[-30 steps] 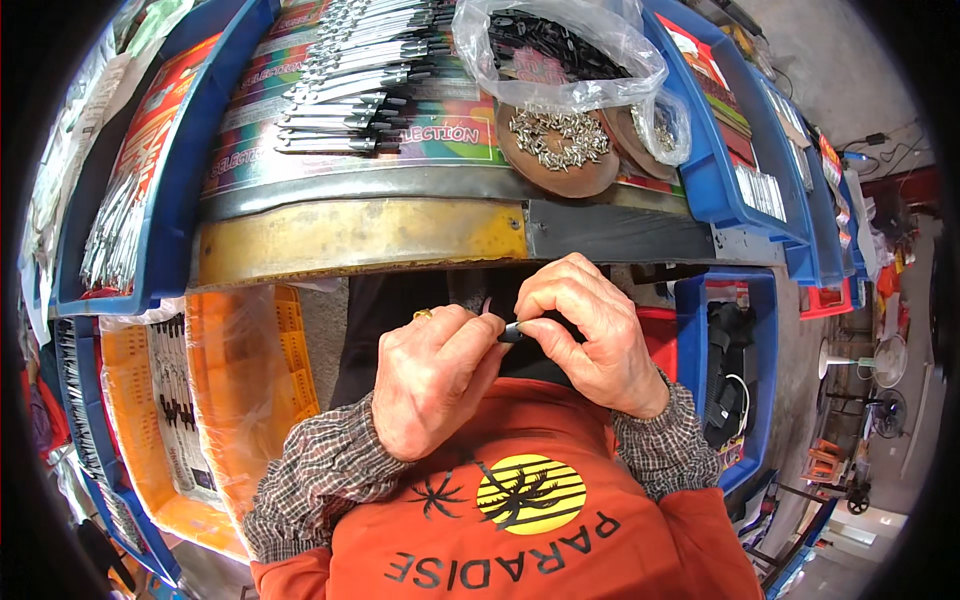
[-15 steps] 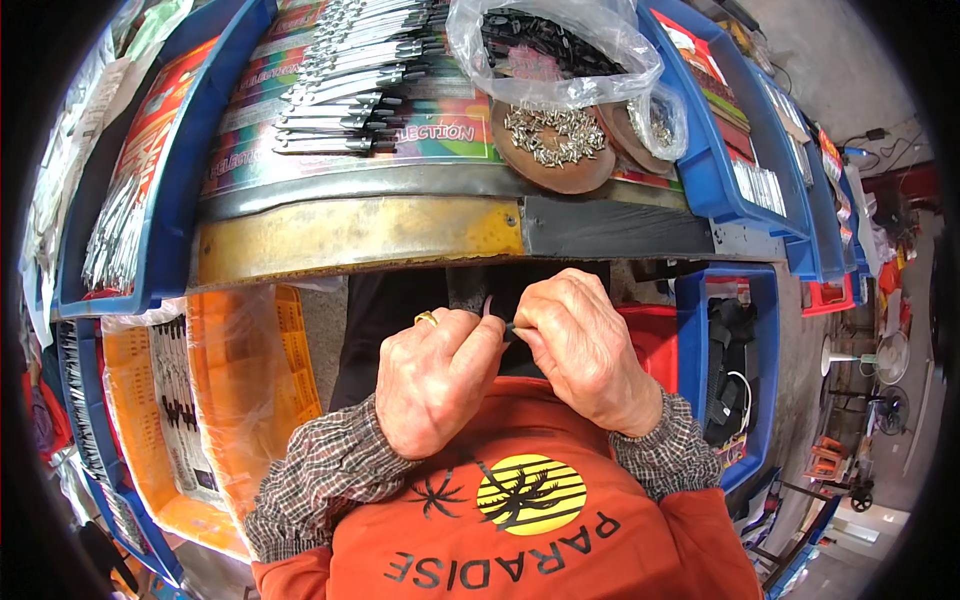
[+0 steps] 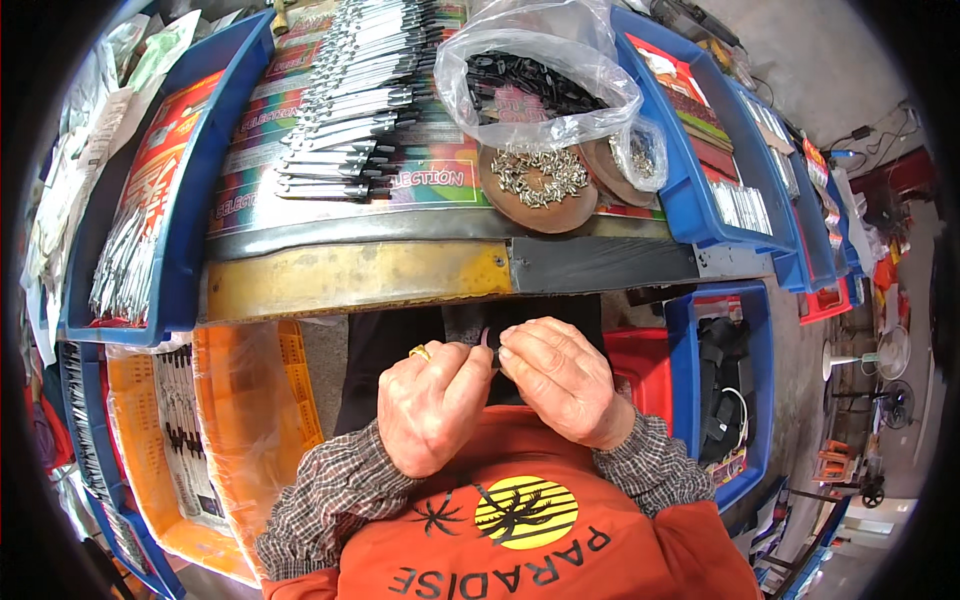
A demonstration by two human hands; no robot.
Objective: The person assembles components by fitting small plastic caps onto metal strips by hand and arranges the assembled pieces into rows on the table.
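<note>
My left hand [image 3: 432, 400], with a gold ring on one finger, is closed in front of my red shirt, just below the table edge. My right hand [image 3: 562, 380] is closed too, its fingertips meeting those of the left. A small dark piece [image 3: 496, 356] shows between them, mostly hidden by the fingers; its kind cannot be made out. Beside the left fingertips a thin pinkish strip [image 3: 486, 336] sticks up. Beyond the hands, silver-and-black pens [image 3: 345, 130] lie in a long pile on the table. Tiny metal pen tips [image 3: 540, 180] fill a brown dish to its right.
The table's front edge [image 3: 360, 278] runs just beyond my hands. A clear plastic bag [image 3: 625, 105] of black parts stands behind the dish. Blue trays [image 3: 180, 300] flank the table. Below are an orange crate [image 3: 215, 400], a red bin [image 3: 640, 350] and a blue bin [image 3: 765, 370].
The view has tilted, so table and hands sit lower. My right fingers have moved closer over the left fingertips, covering more of the dark piece.
</note>
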